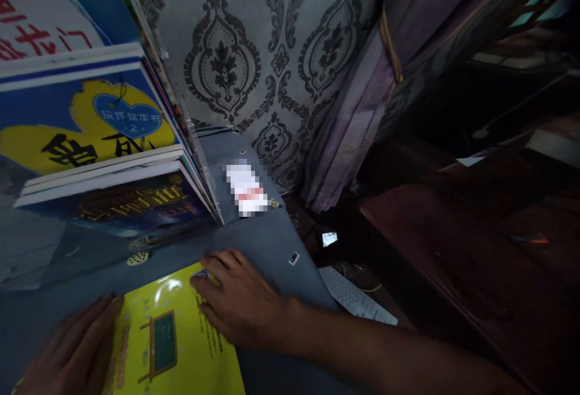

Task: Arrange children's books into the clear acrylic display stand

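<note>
On grey cloth, both hands (242,301) touch a yellow book (194,353); books (86,123) stand beyond.

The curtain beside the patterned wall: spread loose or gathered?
Gathered: the curtain hangs in bunched folds, with a tan band around it.

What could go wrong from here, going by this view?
Possible risks:
1. The yellow book lies close in front of the upright books; pushed forward, it might knock them.
2. Its cover looks glossy, so it could slide under the right hand.
3. The white item sits near the table edge; a stray sweep might drop it.
</note>
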Demonstrator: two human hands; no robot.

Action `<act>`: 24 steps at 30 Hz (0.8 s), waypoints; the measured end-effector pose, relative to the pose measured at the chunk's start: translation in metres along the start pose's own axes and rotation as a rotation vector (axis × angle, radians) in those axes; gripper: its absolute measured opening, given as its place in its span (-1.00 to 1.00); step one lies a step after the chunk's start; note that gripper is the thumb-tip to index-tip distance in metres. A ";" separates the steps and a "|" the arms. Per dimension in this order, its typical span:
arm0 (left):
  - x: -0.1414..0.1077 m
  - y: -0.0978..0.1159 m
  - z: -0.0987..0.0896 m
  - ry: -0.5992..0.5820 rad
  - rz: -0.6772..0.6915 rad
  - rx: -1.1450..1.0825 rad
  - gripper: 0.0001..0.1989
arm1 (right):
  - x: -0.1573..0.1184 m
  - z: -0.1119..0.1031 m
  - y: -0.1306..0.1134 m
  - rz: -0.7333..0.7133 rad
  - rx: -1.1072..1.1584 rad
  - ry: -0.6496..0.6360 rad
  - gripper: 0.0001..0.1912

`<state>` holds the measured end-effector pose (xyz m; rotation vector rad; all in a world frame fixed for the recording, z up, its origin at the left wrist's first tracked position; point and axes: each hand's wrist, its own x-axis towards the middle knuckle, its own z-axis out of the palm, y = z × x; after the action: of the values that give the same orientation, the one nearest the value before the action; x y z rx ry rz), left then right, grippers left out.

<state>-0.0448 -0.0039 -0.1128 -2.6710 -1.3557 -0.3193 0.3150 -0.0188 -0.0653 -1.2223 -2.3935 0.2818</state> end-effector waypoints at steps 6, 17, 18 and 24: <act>0.004 0.007 -0.004 0.054 -0.024 -0.070 -0.46 | -0.001 0.003 -0.001 0.013 -0.037 -0.004 -0.72; 0.016 0.011 -0.003 0.185 0.053 -0.109 -0.59 | 0.032 0.004 -0.042 -0.269 -0.062 -0.107 -0.63; 0.017 0.012 -0.005 0.188 0.061 -0.110 -0.61 | 0.038 0.008 -0.049 -0.279 -0.057 -0.113 -0.59; 0.028 0.023 -0.019 0.222 0.135 -0.067 -0.68 | 0.055 0.035 -0.068 -0.274 -0.106 -0.092 -0.34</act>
<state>-0.0126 0.0007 -0.0881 -2.6664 -1.1139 -0.6338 0.2215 -0.0143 -0.0556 -0.9251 -2.6472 0.1288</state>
